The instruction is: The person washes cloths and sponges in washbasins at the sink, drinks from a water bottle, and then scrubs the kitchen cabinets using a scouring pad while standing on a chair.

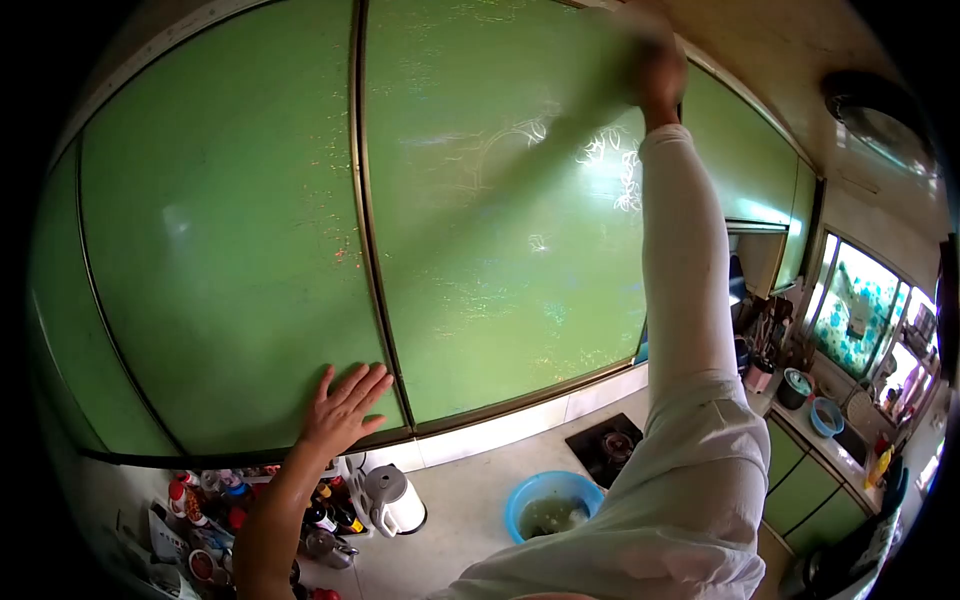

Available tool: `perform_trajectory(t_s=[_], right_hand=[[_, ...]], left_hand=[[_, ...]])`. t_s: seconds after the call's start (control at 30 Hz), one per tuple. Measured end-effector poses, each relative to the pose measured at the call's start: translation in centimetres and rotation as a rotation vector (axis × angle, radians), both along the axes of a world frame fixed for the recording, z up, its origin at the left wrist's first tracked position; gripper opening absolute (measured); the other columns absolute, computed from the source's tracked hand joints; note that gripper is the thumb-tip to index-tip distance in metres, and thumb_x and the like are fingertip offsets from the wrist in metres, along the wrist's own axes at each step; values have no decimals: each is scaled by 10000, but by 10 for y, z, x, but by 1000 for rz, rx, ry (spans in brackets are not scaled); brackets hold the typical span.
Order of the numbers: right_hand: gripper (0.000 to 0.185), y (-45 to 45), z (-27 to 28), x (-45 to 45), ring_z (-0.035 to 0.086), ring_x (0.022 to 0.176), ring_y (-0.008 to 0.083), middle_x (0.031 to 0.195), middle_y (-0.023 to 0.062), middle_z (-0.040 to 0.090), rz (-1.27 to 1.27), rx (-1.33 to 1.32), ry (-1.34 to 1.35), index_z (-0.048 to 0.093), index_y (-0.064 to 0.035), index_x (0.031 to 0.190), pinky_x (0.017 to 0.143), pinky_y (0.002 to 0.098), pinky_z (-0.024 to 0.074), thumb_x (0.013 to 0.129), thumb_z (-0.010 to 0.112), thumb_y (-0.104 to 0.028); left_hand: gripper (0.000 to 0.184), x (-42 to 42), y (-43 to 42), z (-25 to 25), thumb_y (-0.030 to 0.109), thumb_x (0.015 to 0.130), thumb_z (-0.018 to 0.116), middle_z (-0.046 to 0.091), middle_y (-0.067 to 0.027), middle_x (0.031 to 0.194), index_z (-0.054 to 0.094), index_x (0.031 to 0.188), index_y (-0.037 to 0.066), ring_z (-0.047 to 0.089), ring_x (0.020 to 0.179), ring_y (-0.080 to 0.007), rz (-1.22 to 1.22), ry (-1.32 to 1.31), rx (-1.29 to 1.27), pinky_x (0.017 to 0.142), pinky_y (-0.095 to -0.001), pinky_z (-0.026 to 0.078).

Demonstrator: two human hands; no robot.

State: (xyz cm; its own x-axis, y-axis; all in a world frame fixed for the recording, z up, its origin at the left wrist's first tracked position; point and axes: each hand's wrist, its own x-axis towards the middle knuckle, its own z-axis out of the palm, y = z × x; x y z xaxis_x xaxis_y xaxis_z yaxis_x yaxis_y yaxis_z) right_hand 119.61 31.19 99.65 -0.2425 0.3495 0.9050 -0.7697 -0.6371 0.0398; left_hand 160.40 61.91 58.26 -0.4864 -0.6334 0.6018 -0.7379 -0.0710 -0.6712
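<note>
My left hand (343, 410) lies flat with fingers spread on the lower right corner of a green cabinet door (220, 230). My right hand (660, 75) is raised high to the upper right corner of the neighbouring green cabinet door (500, 210). Motion smears its fingers, so whether they hold anything cannot be made out. Shiny wet-looking streaks and droplets cover this second door, and my arm casts a shadow across it. A dark metal strip (366, 200) runs between the two doors.
Below stands a blue basin (552, 505) of cloudy water on the pale counter, beside a dark stove (606, 447). A white kettle (394, 500) and several bottles (322, 514) crowd the lower left. A round ceiling lamp (882, 122) hangs at upper right, above a window (855, 305).
</note>
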Motion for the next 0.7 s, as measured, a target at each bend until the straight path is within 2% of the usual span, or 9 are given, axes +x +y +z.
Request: perform_trajectory(t_s=[0.03,0.1,0.13,0.27,0.33,0.37,0.5,0.63,0.7], right_hand=[[216,-8,6,14,568,681,285,749,164,571,-75,-17,-82,556,-33,867,595,392,447,840,429,-207],[200,92,-17,98,572,687,295,752,171,571,250,21,-1,560,-45,857,577,412,431,841,428,-193],[240,109,5,131,467,955,325,1027,186,507,200,67,77,530,-57,1005,809,449,376,834,387,-144],[225,144,9,212,465,955,342,1011,198,507,63,-305,112,531,-63,989,795,432,388,812,431,-158],[224,156,5,196,475,958,332,1017,184,520,62,-158,310,544,-68,988,811,423,391,789,466,-140],[200,152,14,171,487,942,324,1006,162,535,68,116,354,561,-81,960,811,424,388,777,493,-124],[161,109,-6,109,531,833,318,857,161,584,23,-50,-143,575,-70,913,724,440,412,787,490,-122],[186,153,25,194,540,816,304,857,152,586,-70,340,106,581,-73,906,681,424,423,811,464,-181],[249,158,29,282,490,958,306,1066,140,517,-301,4,144,529,-99,1039,774,416,414,822,435,-177]], left_hand=[[746,0,-1,-1,502,703,577,202,61,1407,282,1337,243,195,1287,-115,5,2,1,1041,-444,146],[748,2,-2,-2,502,697,583,203,61,1406,289,1334,241,199,1286,-117,-33,24,5,1040,-445,148],[756,2,-3,-3,499,686,592,202,63,1407,293,1331,242,199,1286,-115,-39,26,-9,1038,-447,159],[753,1,-3,-2,488,679,598,209,72,1402,302,1327,246,202,1282,-110,-28,31,6,1042,-440,161],[744,-1,2,3,484,684,595,211,73,1400,304,1326,246,204,1281,-109,-12,13,17,1042,-438,161],[735,-2,4,5,479,690,591,212,73,1399,305,1325,245,206,1279,-108,5,1,30,1043,-436,161],[738,1,5,3,468,710,578,185,51,1413,272,1340,237,200,1283,-112,-31,28,54,1037,-432,157],[742,3,2,-1,479,702,577,182,49,1414,271,1339,252,177,1292,-119,-41,22,-1,1046,-433,125],[741,3,1,-4,470,701,582,189,55,1412,270,1339,258,171,1293,-121,-58,52,3,1049,-428,116]])
